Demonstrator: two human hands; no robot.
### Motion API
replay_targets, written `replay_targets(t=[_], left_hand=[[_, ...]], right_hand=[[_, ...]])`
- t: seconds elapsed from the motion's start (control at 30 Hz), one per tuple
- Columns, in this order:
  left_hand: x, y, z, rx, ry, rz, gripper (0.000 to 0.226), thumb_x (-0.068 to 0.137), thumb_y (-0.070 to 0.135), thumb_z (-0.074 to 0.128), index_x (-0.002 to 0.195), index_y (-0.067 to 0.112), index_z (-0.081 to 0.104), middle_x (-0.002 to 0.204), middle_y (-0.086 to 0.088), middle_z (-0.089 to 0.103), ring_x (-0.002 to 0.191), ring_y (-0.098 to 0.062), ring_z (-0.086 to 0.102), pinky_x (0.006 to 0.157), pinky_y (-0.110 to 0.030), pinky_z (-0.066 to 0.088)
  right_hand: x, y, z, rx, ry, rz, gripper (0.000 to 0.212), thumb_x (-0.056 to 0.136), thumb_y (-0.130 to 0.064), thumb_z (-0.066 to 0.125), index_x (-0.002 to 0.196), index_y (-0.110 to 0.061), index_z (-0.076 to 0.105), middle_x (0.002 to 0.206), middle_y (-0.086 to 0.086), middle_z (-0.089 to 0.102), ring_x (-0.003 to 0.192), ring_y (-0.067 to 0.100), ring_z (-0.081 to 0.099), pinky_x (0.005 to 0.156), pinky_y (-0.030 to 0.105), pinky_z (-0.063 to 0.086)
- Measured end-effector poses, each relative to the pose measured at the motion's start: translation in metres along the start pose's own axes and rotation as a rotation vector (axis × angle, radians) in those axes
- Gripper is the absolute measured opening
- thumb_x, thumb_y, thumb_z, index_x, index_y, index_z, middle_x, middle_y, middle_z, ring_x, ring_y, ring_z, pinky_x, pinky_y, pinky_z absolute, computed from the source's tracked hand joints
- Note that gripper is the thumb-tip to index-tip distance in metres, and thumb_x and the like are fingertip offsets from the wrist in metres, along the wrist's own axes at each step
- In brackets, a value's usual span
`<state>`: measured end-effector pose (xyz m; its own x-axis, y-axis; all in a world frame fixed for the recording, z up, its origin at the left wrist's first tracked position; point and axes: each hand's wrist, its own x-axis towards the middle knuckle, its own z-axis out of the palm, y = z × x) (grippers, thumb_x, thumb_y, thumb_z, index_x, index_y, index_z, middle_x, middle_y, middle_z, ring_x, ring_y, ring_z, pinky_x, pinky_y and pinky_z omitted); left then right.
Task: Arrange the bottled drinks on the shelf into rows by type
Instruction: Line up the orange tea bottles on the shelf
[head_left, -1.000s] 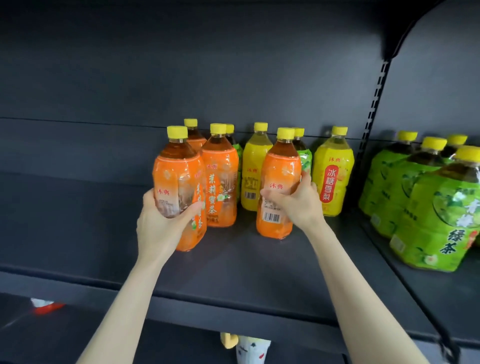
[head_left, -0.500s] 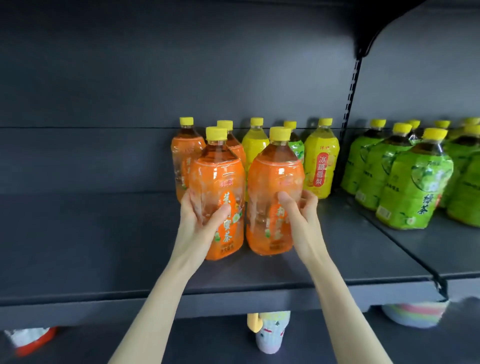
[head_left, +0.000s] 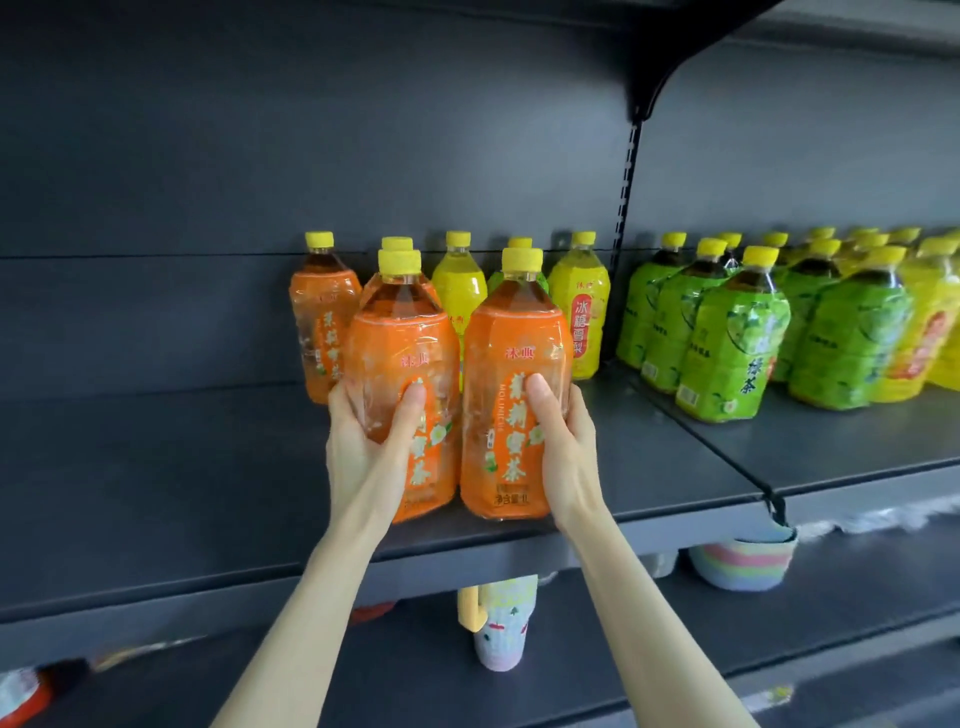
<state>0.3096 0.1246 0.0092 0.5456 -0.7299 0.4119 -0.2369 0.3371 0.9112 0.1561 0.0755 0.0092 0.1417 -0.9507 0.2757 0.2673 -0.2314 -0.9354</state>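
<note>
Orange bottles (head_left: 511, 364), upright, side by side at shelf (head_left: 182, 499) front; left hand (head_left: 363, 452), right hand (head_left: 569, 452) fingers (head_left: 540, 405) clasping one each.

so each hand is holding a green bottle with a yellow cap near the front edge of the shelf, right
Not green: the head view shows the left hand gripping the left orange bottle and the right hand gripping the right orange bottle, both yellow-capped, near the front edge of the shelf. The green bottles stand untouched further right.

glossy plastic orange bottles (head_left: 511, 384), matt dark shelf (head_left: 208, 467), probably painted metal
</note>
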Motion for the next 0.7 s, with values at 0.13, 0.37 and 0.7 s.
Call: replay_targets(t=[0.13,0.37,0.7], left_hand=[[-0.028,0.02,0.016,-0.125,-0.086,0.022,0.074,0.064,0.069,0.058,0.127,0.032,0.046,0.114,0.015,0.062,0.103,-0.004,0.062,0.09,-0.037,0.051],[-0.083,0.066,0.103,-0.238,-0.216,0.058,0.052,0.068,0.07,0.054,0.111,0.041,0.055,0.111,0.012,0.066,0.102,-0.008,0.063,0.09,-0.038,0.05],[-0.224,0.091,0.28,-0.347,-0.438,-0.02,0.052,0.066,0.071,0.055,0.106,0.038,0.057,0.101,0.008,0.07,0.093,-0.012,0.067,0.082,-0.038,0.053]], right_hand=[[-0.02,-0.023,-0.034,-0.015,0.085,-0.078,0.045,0.079,-0.057,0.062,0.111,-0.027,0.058,0.1,-0.004,0.073,0.091,0.011,0.072,0.077,0.029,0.057],[-0.058,-0.077,-0.138,-0.11,0.219,-0.185,0.045,0.074,-0.063,0.059,0.109,-0.034,0.061,0.102,-0.006,0.074,0.092,0.012,0.071,0.081,0.034,0.057],[-0.142,-0.128,-0.355,-0.266,0.437,-0.135,0.064,0.063,-0.072,0.057,0.106,-0.026,0.064,0.096,0.004,0.074,0.088,0.023,0.072,0.085,0.05,0.056]])
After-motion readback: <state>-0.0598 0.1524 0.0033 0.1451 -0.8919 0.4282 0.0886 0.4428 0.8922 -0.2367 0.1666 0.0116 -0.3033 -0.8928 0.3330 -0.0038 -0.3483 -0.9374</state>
